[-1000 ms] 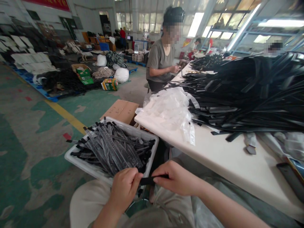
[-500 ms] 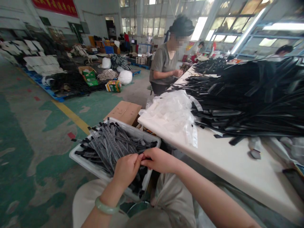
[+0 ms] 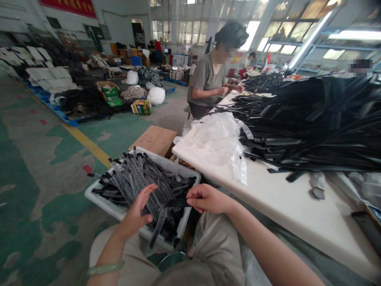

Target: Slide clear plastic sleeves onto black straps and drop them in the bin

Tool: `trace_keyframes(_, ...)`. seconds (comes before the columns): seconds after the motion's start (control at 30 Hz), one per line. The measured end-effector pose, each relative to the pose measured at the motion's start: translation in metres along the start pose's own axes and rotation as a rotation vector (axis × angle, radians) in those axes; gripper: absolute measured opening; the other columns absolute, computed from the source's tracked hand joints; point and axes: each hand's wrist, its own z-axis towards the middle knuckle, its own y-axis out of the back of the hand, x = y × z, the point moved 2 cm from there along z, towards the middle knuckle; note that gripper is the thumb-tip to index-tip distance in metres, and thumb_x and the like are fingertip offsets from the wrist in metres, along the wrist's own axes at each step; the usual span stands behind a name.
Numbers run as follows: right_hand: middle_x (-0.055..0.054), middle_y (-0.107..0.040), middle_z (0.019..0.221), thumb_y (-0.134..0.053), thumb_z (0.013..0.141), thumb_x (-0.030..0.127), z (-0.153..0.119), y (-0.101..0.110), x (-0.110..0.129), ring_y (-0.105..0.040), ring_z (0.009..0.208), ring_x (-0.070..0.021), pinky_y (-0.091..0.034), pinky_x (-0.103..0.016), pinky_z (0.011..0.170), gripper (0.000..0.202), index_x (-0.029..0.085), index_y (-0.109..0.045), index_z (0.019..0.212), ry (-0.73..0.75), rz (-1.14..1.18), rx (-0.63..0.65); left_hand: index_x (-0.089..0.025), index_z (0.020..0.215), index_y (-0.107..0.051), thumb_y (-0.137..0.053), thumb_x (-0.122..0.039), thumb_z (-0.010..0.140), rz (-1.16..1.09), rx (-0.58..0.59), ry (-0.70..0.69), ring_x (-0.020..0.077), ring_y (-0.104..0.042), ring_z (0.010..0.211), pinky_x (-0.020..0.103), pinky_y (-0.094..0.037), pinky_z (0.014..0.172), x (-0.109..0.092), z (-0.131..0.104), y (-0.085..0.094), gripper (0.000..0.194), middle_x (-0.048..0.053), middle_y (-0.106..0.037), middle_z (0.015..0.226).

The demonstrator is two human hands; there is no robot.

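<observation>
Black flat strap (image 3: 175,203) pinched in right hand (image 3: 208,198), left hand (image 3: 137,212) spread open over bin (image 3: 98,198)

White table (image 3: 285,206) bears black strip heap (image 3: 315,123), clear bags (image 3: 217,139); floor (image 3: 35,167) carries white bin (image 3: 101,200).

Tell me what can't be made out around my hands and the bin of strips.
Head view only:
- Right hand pinches a black strip; its far end is lost among the pile.
- White bin: bottom hidden by strips.
- Left hand: palm faces away.
- Table: cut by the right edge.
</observation>
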Motion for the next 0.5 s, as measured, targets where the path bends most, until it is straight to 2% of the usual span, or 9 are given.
trace_keyframes(0.07, 0.006, -0.051, 0.052, -0.060, 0.086, 0.058, -0.001, 0.000, -0.005, -0.039, 0.043, -0.0073, -0.032, -0.020, 0.045, 0.043, 0.017, -0.055, 0.076, -0.008, 0.026, -0.001, -0.022, 0.141, -0.043, -0.088, -0.064, 0.046, 0.096, 0.045, 0.073, 0.0372, -0.041, 0.139, 0.050, -0.029, 0.117, 0.028, 0.000, -0.015, 0.113, 0.017, -0.050, 0.147)
trace_keyframes(0.1, 0.006, -0.050, 0.051, -0.058, 0.087, 0.059, -0.002, 0.001, -0.007, -0.039, 0.043, -0.0072, -0.031, -0.020, 0.044, 0.044, 0.017, -0.056, 0.076, -0.013, 0.029, -0.006, -0.021, 0.136, -0.050, -0.089, -0.060, 0.044, 0.116, 0.055, 0.092, 0.0364, -0.049, 0.132, 0.048, -0.036, 0.113, 0.040, 0.002, -0.025, 0.107, 0.016, -0.057, 0.140)
trace_keyframes(0.17, 0.006, -0.050, 0.052, -0.056, 0.089, 0.058, -0.005, 0.002, -0.008, -0.039, 0.042, -0.0077, -0.032, -0.020, 0.043, 0.043, 0.016, -0.059, 0.084, -0.024, 0.033, -0.040, -0.018, 0.110, -0.066, -0.081, -0.062, 0.057, 0.139, 0.035, 0.121, 0.0308, -0.065, 0.105, 0.042, -0.049, 0.096, 0.057, 0.009, -0.045, 0.071, 0.011, -0.072, 0.108)
trace_keyframes(0.2, 0.006, -0.052, 0.055, -0.058, 0.088, 0.055, -0.007, 0.002, -0.007, -0.042, 0.044, -0.0088, -0.034, -0.021, 0.044, 0.041, 0.015, -0.061, 0.095, -0.019, 0.015, -0.079, -0.017, 0.095, -0.068, -0.071, -0.064, 0.067, 0.155, 0.012, 0.134, 0.0265, -0.067, 0.088, 0.039, -0.052, 0.085, 0.061, 0.013, -0.053, 0.055, 0.008, -0.072, 0.088)
trace_keyframes(0.23, 0.004, -0.057, 0.062, -0.062, 0.087, 0.051, -0.011, 0.003, -0.005, -0.048, 0.048, -0.0106, -0.039, -0.022, 0.047, 0.041, 0.016, -0.061, 0.109, 0.004, -0.042, -0.126, -0.017, 0.083, -0.067, -0.060, -0.063, 0.077, 0.174, -0.016, 0.148, 0.0226, -0.064, 0.074, 0.036, -0.051, 0.075, 0.063, 0.017, -0.058, 0.047, 0.004, -0.067, 0.073)
trace_keyframes(0.3, -0.003, -0.066, 0.085, -0.069, 0.085, 0.036, -0.019, 0.005, 0.004, -0.061, 0.071, -0.0169, -0.050, -0.027, 0.064, 0.048, 0.019, -0.057, 0.128, 0.091, -0.280, -0.216, -0.018, 0.073, -0.061, -0.045, -0.056, 0.087, 0.217, -0.065, 0.156, 0.0178, -0.055, 0.059, 0.033, -0.046, 0.064, 0.060, 0.024, -0.061, 0.044, -0.001, -0.056, 0.059)
trace_keyframes(0.37, -0.008, -0.068, 0.103, -0.065, 0.088, 0.023, -0.027, 0.007, 0.016, -0.063, 0.094, -0.0215, -0.050, -0.031, 0.081, 0.040, 0.021, -0.063, 0.128, 0.149, -0.593, -0.258, -0.019, 0.072, -0.060, -0.047, -0.049, 0.086, 0.264, -0.077, 0.130, 0.0163, -0.051, 0.059, 0.030, -0.042, 0.062, 0.051, 0.030, -0.059, 0.036, -0.003, -0.052, 0.060)
trace_keyframes(0.43, -0.009, -0.068, 0.101, -0.056, 0.094, 0.017, -0.033, 0.008, 0.027, -0.064, 0.094, -0.0214, -0.049, -0.030, 0.081, 0.029, 0.021, -0.070, 0.118, 0.117, -0.818, -0.257, -0.019, 0.067, -0.059, -0.053, -0.042, 0.082, 0.313, -0.049, 0.086, 0.0155, -0.048, 0.059, 0.028, -0.037, 0.061, 0.037, 0.034, -0.058, 0.028, -0.004, -0.049, 0.058)
trace_keyframes(0.5, -0.007, -0.068, 0.094, -0.053, 0.095, 0.015, -0.037, 0.010, 0.038, -0.065, 0.084, -0.0197, -0.047, -0.027, 0.072, 0.028, 0.022, -0.072, 0.113, 0.047, -0.948, -0.250, -0.020, 0.059, -0.056, -0.056, -0.036, 0.080, 0.353, 0.004, 0.032, 0.0148, -0.045, 0.058, 0.027, -0.034, 0.060, 0.020, 0.039, -0.064, 0.026, -0.005, -0.046, 0.055)
